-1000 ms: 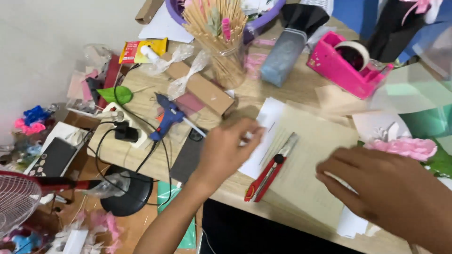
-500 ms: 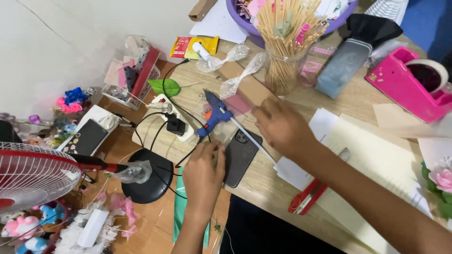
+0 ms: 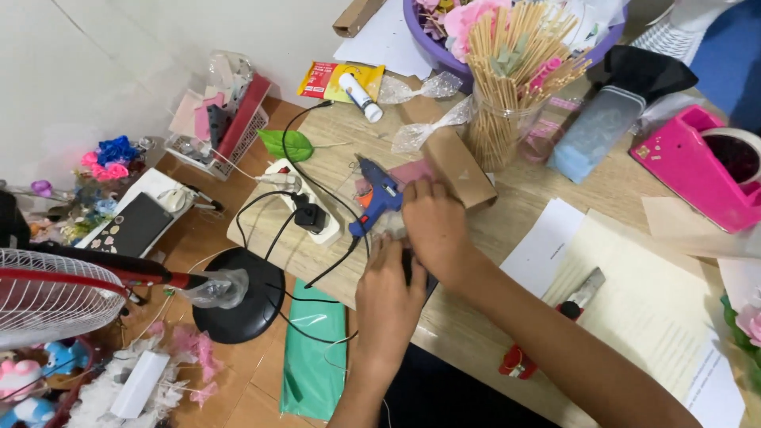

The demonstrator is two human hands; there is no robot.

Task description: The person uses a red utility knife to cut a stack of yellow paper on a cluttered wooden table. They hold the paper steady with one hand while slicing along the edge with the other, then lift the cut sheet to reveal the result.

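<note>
Both my hands meet at the near-left part of the wooden table (image 3: 507, 214). My left hand (image 3: 388, 297) lies flat, fingers pointing away from me, on a dark phone (image 3: 410, 268) that is mostly hidden beneath the hands. My right hand (image 3: 434, 226) reaches across just beyond it. Its fingers curl down onto clear plastic and a pink piece (image 3: 408, 173), beside the handle of a blue glue gun (image 3: 375, 192). What the right fingers hold is hidden.
A white power strip (image 3: 305, 208) with a black plug lies left of the gun, with a green leaf (image 3: 289, 144) behind it. There is a jar of wooden sticks (image 3: 507, 103), a cardboard box (image 3: 456, 166), a pink tape dispenser (image 3: 697, 170), papers (image 3: 634, 293), a red-handled cutter (image 3: 547, 337) and a floor fan (image 3: 47, 293).
My right hand drew back from the papers to the glue gun. My left hand moved up onto the phone and both hands came together. The view shifted left.
</note>
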